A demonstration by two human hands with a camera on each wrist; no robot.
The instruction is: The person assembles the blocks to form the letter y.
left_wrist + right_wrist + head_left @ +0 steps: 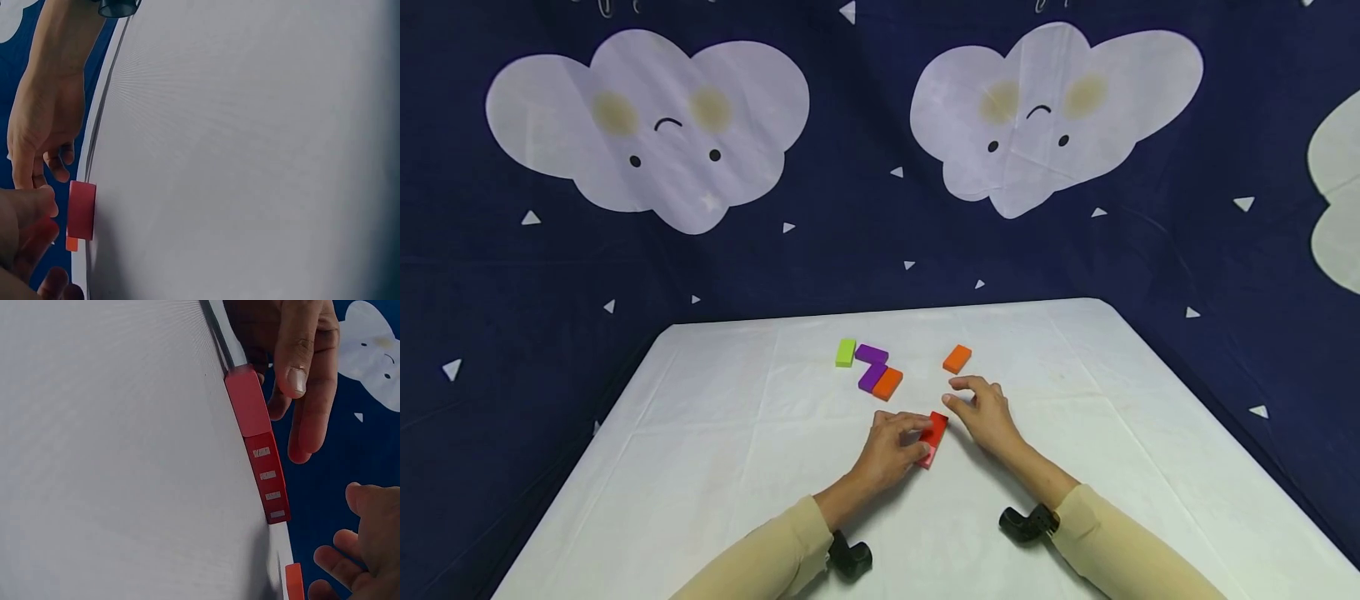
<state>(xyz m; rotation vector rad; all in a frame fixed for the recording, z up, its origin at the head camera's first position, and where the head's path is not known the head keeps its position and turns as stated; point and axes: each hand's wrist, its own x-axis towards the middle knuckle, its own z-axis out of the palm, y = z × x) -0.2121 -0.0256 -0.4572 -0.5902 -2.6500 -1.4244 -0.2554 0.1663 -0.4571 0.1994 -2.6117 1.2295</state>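
Note:
Two rectangular blocks lie end to end on the table, a bright red block and a pinkish-red block nearer the person. Just over them is the left hand, its fingers loosely bent. A small gap shows between its fingertips and the blocks in the right wrist view, where the red block has pale marks along its side. To the right, the right hand hovers with thumb and fingers apart, nothing between them. Closest beyond its fingers lies a single orange block.
Farther back on the white table lie a lime-green block, a purple block, another purple block and an orange block against it. A dark blue cloth with clouds hangs behind.

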